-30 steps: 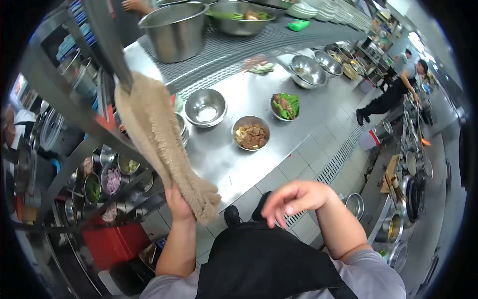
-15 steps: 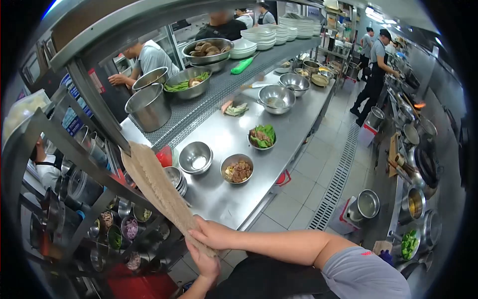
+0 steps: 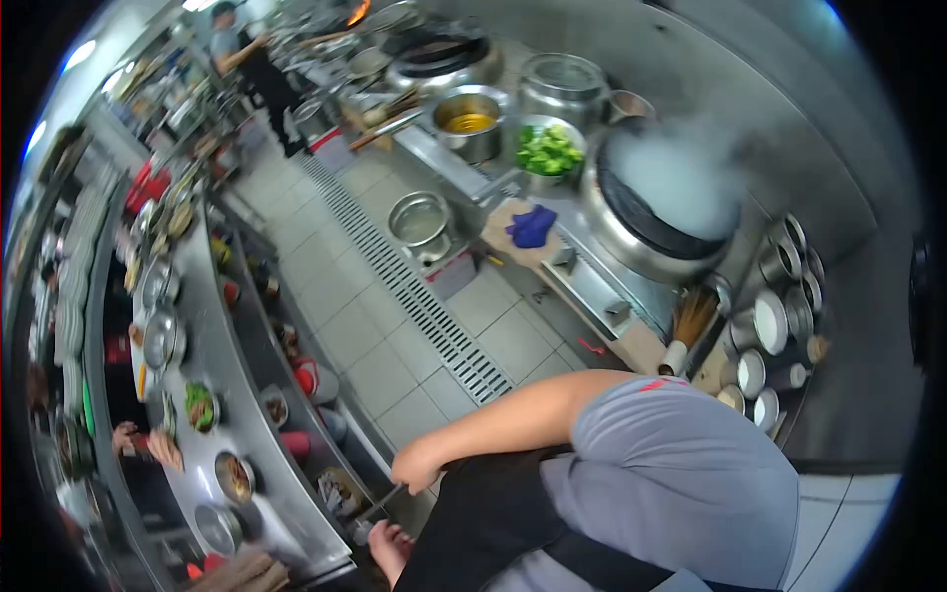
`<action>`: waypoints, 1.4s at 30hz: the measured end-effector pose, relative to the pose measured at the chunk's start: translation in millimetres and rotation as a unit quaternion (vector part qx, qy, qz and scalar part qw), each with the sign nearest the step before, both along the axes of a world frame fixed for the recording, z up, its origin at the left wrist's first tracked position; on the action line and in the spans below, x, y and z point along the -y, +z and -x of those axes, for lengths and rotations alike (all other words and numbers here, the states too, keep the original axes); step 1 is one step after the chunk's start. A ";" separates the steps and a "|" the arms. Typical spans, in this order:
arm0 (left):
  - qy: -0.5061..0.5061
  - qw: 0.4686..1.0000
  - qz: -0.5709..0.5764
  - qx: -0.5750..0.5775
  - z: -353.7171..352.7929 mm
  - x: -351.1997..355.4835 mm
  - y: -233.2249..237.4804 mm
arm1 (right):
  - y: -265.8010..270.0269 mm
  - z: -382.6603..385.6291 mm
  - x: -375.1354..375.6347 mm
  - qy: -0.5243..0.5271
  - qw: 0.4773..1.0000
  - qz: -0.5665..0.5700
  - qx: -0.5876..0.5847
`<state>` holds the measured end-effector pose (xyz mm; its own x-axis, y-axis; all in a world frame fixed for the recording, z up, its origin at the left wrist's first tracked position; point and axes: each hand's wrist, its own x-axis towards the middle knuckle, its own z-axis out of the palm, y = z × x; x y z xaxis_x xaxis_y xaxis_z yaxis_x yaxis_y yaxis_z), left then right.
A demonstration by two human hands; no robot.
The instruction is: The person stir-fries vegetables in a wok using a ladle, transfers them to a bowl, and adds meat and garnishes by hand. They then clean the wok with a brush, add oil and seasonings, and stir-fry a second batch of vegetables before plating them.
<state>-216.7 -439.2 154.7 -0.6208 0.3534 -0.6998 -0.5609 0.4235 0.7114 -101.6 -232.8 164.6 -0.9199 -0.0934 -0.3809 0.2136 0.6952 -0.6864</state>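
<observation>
My right hand [image 3: 416, 468] is closed at the near end of the steel counter [image 3: 286, 528], by a thin grey bar-like piece [image 3: 383, 501]. What it grips is too blurred to make out. Just below is my left hand [image 3: 391, 545], its fingers loosely bent and apart, close to a small pale object [image 3: 363, 533]. A brown towel [image 3: 247, 572] hangs at the bottom left, away from both hands. On the counter stand a bowl of meat pieces [image 3: 235, 478], a bowl with green leaves [image 3: 201, 407] and a metal bowl [image 3: 218, 528].
Steam rises from a large wok [image 3: 631, 237] on the right. Nearby are a pot of yellow liquid [image 3: 467, 123], a bowl of green vegetables [image 3: 548, 150] and a purple cloth [image 3: 531, 227]. A floor drain [image 3: 414, 306] runs along the aisle. Another person [image 3: 258, 79] stands at the far stove.
My view has swung right toward the stove. Both hands have let go of the brown towel, which now shows at the bottom left. Steam over the near wok has come into view.
</observation>
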 end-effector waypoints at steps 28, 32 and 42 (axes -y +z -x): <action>-0.741 0.562 0.276 -0.242 146.9 -114.1 -162.0 | -28.4 -341.2 71.1 -0.785 0.460 -0.249 0.332; -0.740 0.569 0.283 -0.218 170.8 -115.5 -176.2 | -51.6 -368.8 87.0 -0.769 0.439 -0.208 0.416; -0.759 0.565 0.202 -0.251 165.4 -205.5 -161.9 | -78.0 -303.6 31.3 -0.728 0.605 -0.066 0.314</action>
